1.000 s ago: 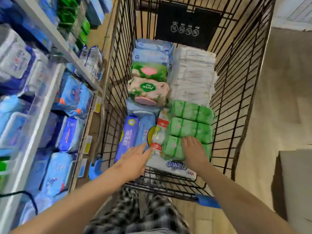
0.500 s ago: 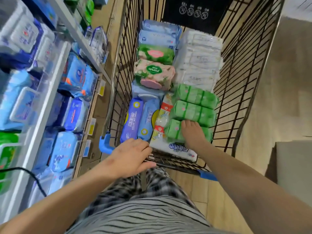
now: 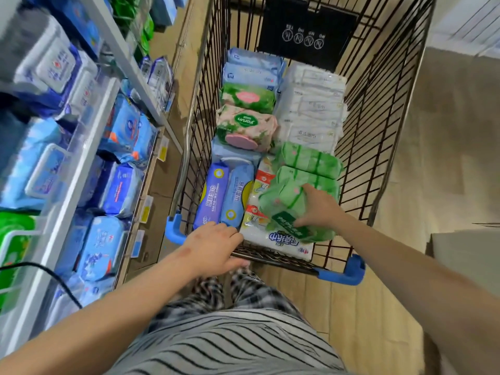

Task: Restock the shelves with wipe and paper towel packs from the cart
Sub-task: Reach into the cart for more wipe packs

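R hand fingers grip green pack, pack lying left of palm; shelves off to left, L hand nearer but curled round cart handle.

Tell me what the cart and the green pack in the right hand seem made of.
Cart: probably dark coated metal wire; thin, stiff grid bars. Green pack: likely thin glossy plastic film; it wrinkles and shines where the right hand grips it.
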